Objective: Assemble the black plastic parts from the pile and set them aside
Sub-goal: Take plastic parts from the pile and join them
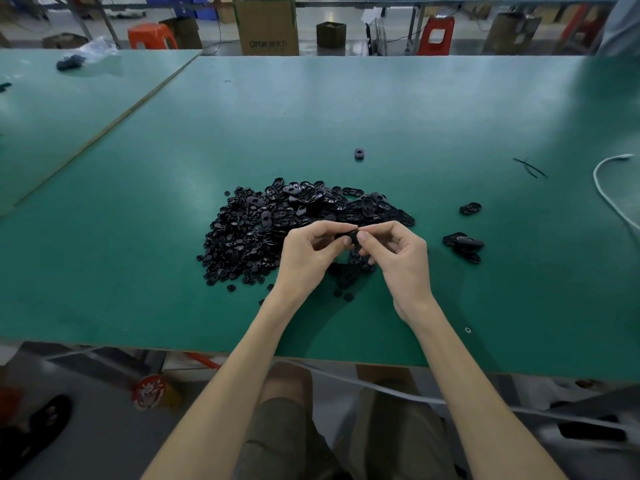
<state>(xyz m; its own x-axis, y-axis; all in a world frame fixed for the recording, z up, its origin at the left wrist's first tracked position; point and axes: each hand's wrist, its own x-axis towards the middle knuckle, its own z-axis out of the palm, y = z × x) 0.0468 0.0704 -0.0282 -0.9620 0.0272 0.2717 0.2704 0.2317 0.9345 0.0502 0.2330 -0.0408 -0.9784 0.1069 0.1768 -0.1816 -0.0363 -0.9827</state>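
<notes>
A pile of black plastic parts [284,223] lies mid-table: oval shells toward the back right, small round pieces on the left. Just in front of it my left hand [308,254] and my right hand [398,258] meet, both pinching one black plastic part [350,237] between thumbs and fingertips; most of it is hidden by my fingers. To the right lies a small group of black parts [465,245], another black part [470,208] behind it, and a lone one [360,153] farther back.
The green table [173,306] has its front edge close to my lap. A white cable [602,188] curves along the right edge, with thin black strips [530,168] beside it. A second green table [69,109] adjoins on the left, holding a plastic bag [86,53]. Boxes and stools stand behind.
</notes>
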